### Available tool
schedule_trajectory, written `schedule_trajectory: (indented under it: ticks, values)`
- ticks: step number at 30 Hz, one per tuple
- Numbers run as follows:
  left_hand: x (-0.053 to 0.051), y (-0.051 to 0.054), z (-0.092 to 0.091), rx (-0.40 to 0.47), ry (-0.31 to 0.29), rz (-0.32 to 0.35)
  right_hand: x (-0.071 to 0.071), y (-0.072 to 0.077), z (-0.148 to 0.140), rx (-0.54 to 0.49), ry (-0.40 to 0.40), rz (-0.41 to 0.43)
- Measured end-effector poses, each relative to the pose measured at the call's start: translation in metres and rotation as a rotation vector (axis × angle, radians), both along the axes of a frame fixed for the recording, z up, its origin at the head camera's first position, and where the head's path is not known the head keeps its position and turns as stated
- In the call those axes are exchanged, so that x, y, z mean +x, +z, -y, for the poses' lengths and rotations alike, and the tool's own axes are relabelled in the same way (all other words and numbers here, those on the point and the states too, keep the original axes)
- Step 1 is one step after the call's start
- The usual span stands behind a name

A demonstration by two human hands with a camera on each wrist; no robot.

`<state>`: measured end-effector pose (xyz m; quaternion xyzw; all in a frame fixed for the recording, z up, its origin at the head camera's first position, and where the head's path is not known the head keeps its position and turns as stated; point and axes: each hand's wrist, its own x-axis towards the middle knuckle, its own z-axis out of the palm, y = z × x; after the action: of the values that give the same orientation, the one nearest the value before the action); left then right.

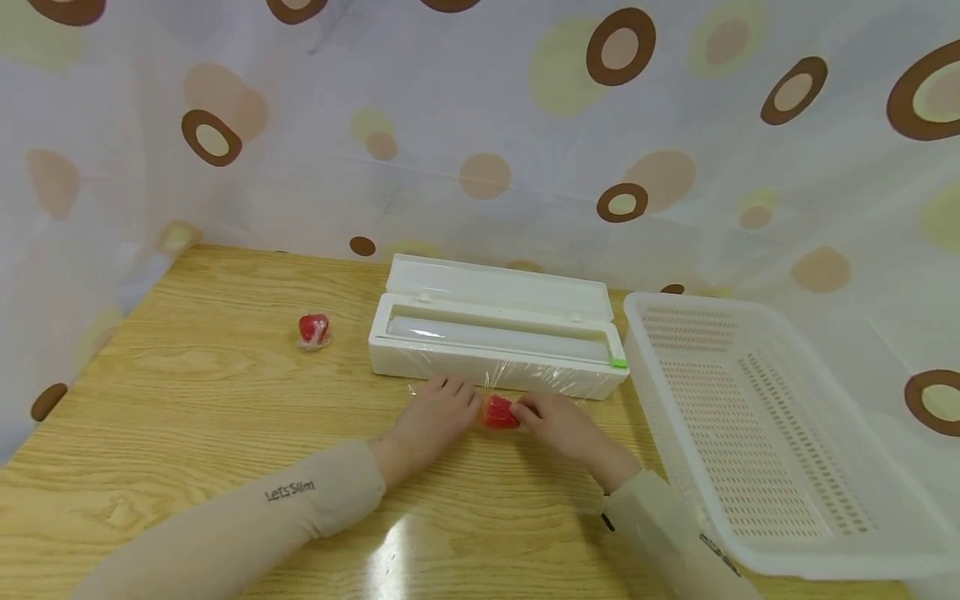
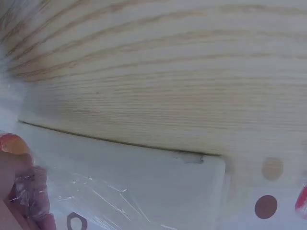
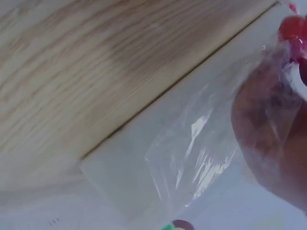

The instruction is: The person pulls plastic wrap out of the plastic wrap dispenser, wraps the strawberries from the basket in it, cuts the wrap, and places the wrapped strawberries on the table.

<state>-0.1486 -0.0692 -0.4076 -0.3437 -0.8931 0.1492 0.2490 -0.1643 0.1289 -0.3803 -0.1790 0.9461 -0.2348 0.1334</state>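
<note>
A small red, roundish piece (image 1: 498,412), perhaps fruit, is between my two hands just in front of a white wrap box. Clear plastic wrap (image 1: 491,379) stretches from the box's front edge down to it. My left hand (image 1: 442,417), fingers curled, grips the wrap at the piece's left side; in the left wrist view the film (image 2: 110,196) creases around the fingers. From the right, my right hand (image 1: 558,425) pinches the red piece between thumb and fingers. Film (image 3: 192,143) hangs over that hand in the right wrist view. The fingertips are partly hidden.
The wrap box (image 1: 487,333) stands with its lid (image 1: 498,285) raised and a roll (image 1: 498,336) inside. Further left on the wooden table (image 1: 225,417) lies another red piece (image 1: 313,330) wrapped in film. A white slotted basket (image 1: 750,433) stands at the right.
</note>
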Motion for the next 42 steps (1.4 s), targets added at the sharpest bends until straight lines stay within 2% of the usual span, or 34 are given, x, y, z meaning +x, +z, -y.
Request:
schedule_trajectory:
  ticks: [3,7,9,12,16,19,22,26,29,31,34,38,42]
  values:
    - [-0.001,0.000,0.000,-0.020,-0.015,-0.005,0.006,-0.002,0.001,0.056,0.012,-0.178]
    - [-0.002,0.001,0.000,-0.001,-0.004,0.029,0.011,-0.009,-0.001,0.215,0.144,-0.555]
    - [-0.002,0.002,0.000,0.023,0.008,0.047,0.012,-0.013,-0.001,0.278,0.207,-0.691]
    - [-0.001,0.003,-0.001,0.065,0.023,0.068,0.012,-0.020,0.000,0.320,0.238,-0.792]
    - [-0.002,0.002,-0.002,0.140,0.048,0.133,0.010,-0.023,0.002,0.306,0.208,-0.835]
    - [-0.002,0.005,-0.003,0.183,0.085,0.219,0.009,-0.023,0.004,0.250,0.194,-0.826]
    - [-0.001,0.009,-0.004,0.213,0.106,0.263,0.007,-0.018,0.006,0.207,0.179,-0.749]
    - [-0.002,0.010,-0.005,0.259,0.094,0.216,0.002,-0.010,0.010,0.197,0.147,-0.612]
    - [-0.005,0.008,-0.006,0.271,0.111,0.192,-0.001,-0.007,0.010,0.173,0.138,-0.531]
    - [-0.006,0.008,-0.006,0.273,0.122,0.198,-0.004,-0.006,0.010,0.152,0.134,-0.478]
    - [-0.007,0.008,-0.006,0.279,0.131,0.247,-0.007,-0.005,0.008,0.109,0.125,-0.399]
    - [-0.009,0.010,-0.006,0.308,0.142,0.343,-0.011,-0.002,0.004,0.015,0.078,-0.292]
    - [-0.010,0.013,-0.006,0.325,0.163,0.407,-0.014,0.001,0.001,-0.085,0.048,-0.205]
